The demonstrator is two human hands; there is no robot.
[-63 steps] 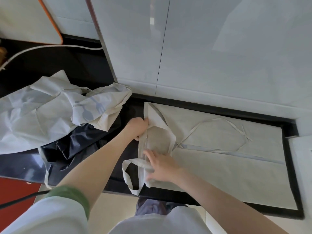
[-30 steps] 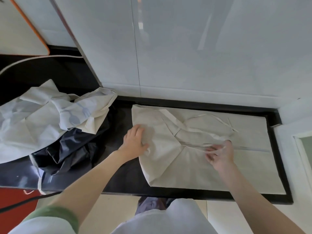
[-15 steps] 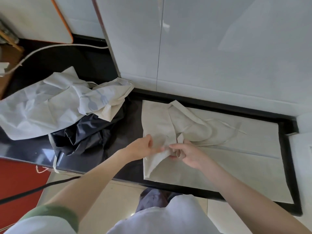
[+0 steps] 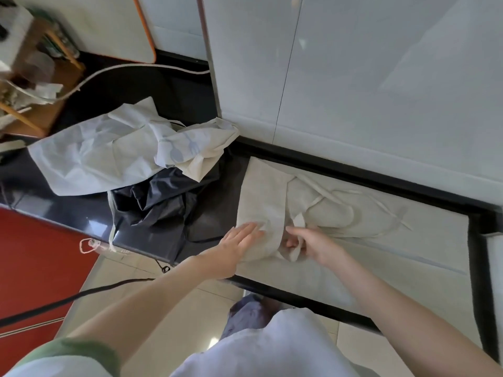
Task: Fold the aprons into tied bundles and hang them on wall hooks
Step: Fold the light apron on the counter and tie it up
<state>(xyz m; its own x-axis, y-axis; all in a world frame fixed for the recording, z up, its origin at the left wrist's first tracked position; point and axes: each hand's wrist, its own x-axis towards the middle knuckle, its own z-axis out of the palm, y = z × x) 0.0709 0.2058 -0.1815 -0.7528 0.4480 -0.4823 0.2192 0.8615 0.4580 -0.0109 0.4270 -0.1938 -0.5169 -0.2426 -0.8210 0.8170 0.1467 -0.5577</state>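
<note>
A beige apron (image 4: 381, 240) lies spread on the black counter (image 4: 212, 213), its left part folded over and its thin ties (image 4: 381, 210) looped across the middle. My left hand (image 4: 239, 240) lies flat with straight fingers on the folded left edge. Just to its right, my right hand (image 4: 307, 243) pinches a fold of the beige cloth with curled fingers. A crumpled white apron (image 4: 109, 153) with a blue cutlery print lies on the counter to the left, on top of a crumpled dark navy apron (image 4: 158, 205).
A white tiled wall (image 4: 353, 77) rises right behind the counter. A white cable (image 4: 130, 69) runs along the back left, near a wooden rack (image 4: 35, 77) with clutter. A red cabinet front (image 4: 35, 268) and pale floor tiles lie below the counter edge.
The view shifted and the hands moved slightly. My left hand went from gripping the cloth edge to lying flat on it; my right hand still holds the fold beside it.
</note>
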